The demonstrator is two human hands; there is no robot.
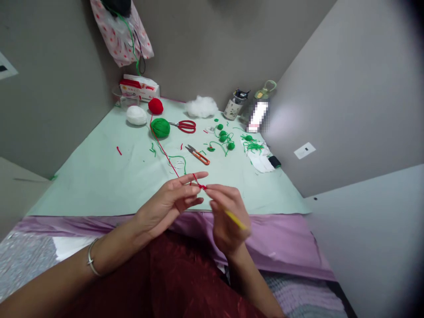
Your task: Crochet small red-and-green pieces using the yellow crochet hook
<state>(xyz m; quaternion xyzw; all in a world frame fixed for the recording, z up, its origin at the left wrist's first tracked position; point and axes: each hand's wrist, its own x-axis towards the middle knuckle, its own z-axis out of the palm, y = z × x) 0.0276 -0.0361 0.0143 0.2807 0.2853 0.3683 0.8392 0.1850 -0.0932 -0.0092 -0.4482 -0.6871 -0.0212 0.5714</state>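
Note:
My left hand (175,194) pinches a small bit of red crochet work (202,187) between thumb and finger, with its index finger stretched out. Red yarn (164,152) loops over that finger and runs back to a red yarn ball (155,106) at the rear of the table. In my right hand (230,212) is a crochet hook (236,220) with a yellow handle, gripped like a pencil. Its tip meets the red stitches and is too small to make out. Both hands are close together above the table's front edge.
On the table (92,176) lie a green yarn ball (160,127), a white yarn ball (136,115), red-handled scissors (186,126), orange thread snips (198,155) and several green crocheted balls (223,136). White stuffing (201,107), a pen cup (232,107) and a tissue box (141,88) stand behind.

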